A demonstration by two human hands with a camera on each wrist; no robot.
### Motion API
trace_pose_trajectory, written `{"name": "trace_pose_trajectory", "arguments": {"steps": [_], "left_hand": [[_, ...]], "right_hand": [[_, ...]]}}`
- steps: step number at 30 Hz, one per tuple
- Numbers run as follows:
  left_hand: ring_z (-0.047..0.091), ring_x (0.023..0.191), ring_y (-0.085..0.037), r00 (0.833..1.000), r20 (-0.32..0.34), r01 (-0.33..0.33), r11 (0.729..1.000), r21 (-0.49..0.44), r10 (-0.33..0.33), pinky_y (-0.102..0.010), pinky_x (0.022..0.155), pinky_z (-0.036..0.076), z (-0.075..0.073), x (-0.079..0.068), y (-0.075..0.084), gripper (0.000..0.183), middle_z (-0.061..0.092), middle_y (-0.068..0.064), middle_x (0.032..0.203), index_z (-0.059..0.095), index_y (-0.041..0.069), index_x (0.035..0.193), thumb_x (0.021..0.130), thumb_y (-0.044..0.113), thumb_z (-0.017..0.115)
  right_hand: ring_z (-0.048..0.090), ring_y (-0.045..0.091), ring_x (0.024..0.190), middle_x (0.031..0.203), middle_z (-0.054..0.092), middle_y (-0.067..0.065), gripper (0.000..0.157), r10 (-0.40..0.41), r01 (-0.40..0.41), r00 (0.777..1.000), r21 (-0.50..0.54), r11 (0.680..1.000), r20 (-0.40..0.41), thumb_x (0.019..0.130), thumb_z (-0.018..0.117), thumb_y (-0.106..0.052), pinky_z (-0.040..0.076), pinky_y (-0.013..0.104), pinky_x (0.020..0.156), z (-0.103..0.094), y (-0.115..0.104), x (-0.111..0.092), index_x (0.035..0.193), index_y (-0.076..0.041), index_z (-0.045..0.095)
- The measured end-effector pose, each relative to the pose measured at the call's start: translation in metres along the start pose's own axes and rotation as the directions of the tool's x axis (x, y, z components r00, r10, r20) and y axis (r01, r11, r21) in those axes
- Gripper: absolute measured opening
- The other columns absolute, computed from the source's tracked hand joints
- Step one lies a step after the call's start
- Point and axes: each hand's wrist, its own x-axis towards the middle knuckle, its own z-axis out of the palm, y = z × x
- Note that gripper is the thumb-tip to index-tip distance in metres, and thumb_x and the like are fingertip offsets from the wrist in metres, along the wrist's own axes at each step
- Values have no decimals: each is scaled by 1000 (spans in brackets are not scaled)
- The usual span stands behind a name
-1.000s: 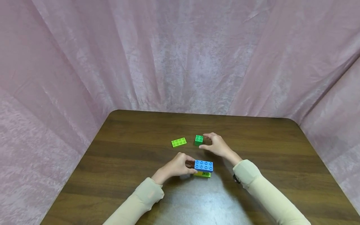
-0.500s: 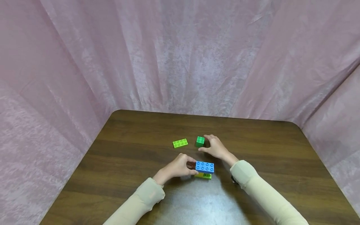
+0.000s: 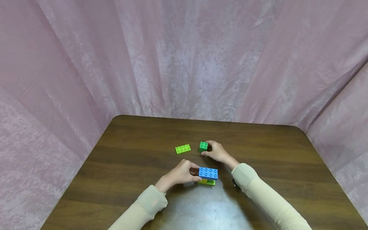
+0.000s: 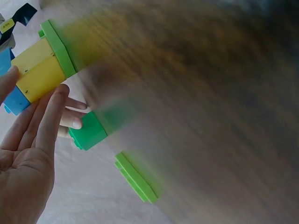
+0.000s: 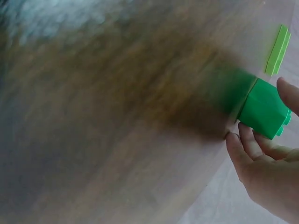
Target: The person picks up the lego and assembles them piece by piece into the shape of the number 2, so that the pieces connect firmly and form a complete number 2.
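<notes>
My left hand (image 3: 181, 172) holds a stack of toy building bricks from the side, thumb and fingers on opposite faces. On top of the stack is a blue brick (image 3: 208, 173); yellow bricks (image 4: 41, 70) come below it, and a lime-green plate (image 4: 60, 49) forms the base. Farther back, my right hand (image 3: 217, 152) has thumb and fingers at a small green brick (image 3: 203, 146) and pinches it. The right wrist view shows the thumb over one side of this green brick (image 5: 264, 108) and fingertips along its lower edge. It stands studs up on the table.
A loose lime-green plate (image 3: 182, 149) lies studs up on the wooden table (image 3: 138, 153), left of the small green brick. Pink curtains (image 3: 201, 64) hang behind the table and at its sides.
My right hand has moved slightly left and closed in around the small green brick. The left hand keeps its grip on the stack. The head view has shifted slightly.
</notes>
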Motion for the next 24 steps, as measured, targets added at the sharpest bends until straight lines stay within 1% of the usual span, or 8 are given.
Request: {"name": "trace_pose_trajectory", "arguments": {"steps": [7, 11, 19, 21, 24], "left_hand": [[74, 87, -24, 1000, -11, -19, 1000, -13, 19, -21, 69, 59, 0, -1, 1, 30, 75, -20, 96, 70, -10, 105, 81, 7, 78], [74, 88, -23, 1000, -7, -7, 1000, -21, 7, -18, 69, 58, 0, -2, 2, 30, 75, -20, 97, 70, -9, 106, 81, 7, 77], [74, 89, -23, 1000, -7, -9, 1000, -13, 9, -17, 70, 57, 0, -2, 3, 31, 74, -20, 98, 70, -10, 106, 81, 7, 77], [74, 89, -23, 1000, -9, -8, 1000, -10, 8, -18, 70, 57, 0, -2, 3, 32, 74, -20, 99, 70, -10, 107, 81, 7, 77], [74, 90, -24, 1000, -10, -6, 1000, -9, 6, -18, 71, 58, 0, -2, 3, 32, 74, -20, 100, 70, -10, 107, 81, 8, 77]], "right_hand": [[63, 33, 107, 120, 65, 23, 47, 9, -8, 1000, 35, 999, -28, 91, 68, -19, 53, 45, 89, 0, 3, 2, 129, 6, 55], [63, 32, 106, 118, 66, 22, 42, 19, -17, 999, 41, 999, -43, 91, 68, -19, 53, 45, 88, 1, 4, 2, 124, 5, 58], [64, 32, 105, 115, 67, 21, 38, 18, -15, 998, 53, 999, -58, 91, 68, -20, 53, 46, 89, -2, 6, -2, 119, 4, 60], [64, 32, 103, 114, 67, 21, 37, 24, -19, 997, 66, 998, -67, 91, 68, -21, 53, 44, 87, -5, 5, -3, 118, 3, 61], [66, 30, 100, 113, 67, 22, 37, 12, -6, 997, 80, 997, -79, 92, 68, -21, 55, 41, 83, -11, 3, -7, 118, 3, 60]]}}
